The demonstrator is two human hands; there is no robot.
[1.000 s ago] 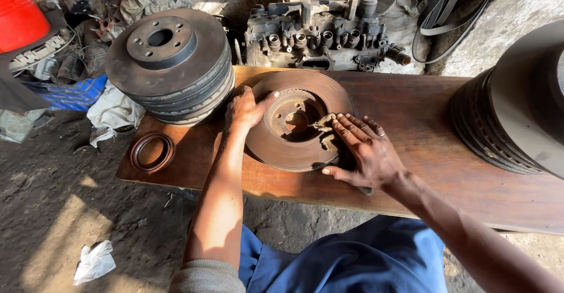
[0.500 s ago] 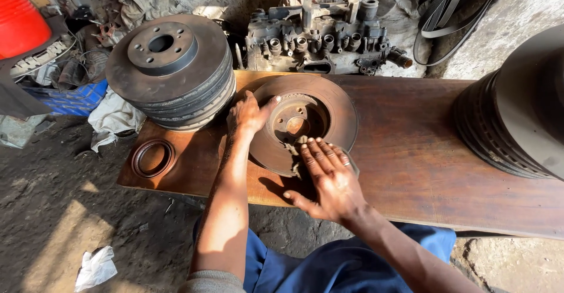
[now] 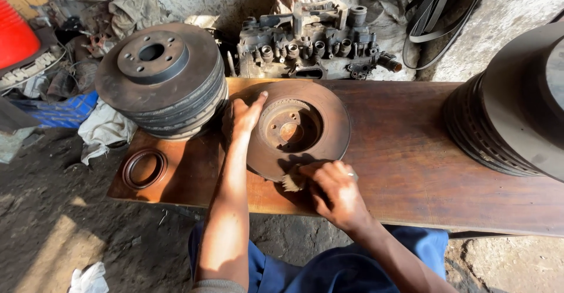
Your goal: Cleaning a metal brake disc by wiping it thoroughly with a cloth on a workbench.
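**Brake disc held flat and brushed on bench**

The rusty brake disc (image 3: 296,129) lies flat on the wooden bench (image 3: 411,152), just beside a stack of discs (image 3: 161,81). The left hand (image 3: 245,116) rests on its left rim, fingers extended. The right hand (image 3: 335,190) grips a small brush (image 3: 291,181) at the near rim.

rusty matt metal disc (image 3: 296,129), worn wooden board (image 3: 411,152)

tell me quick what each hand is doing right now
Left hand: open, flat on the rusty brake disc.
Right hand: closed on a small brush at the disc's near edge.
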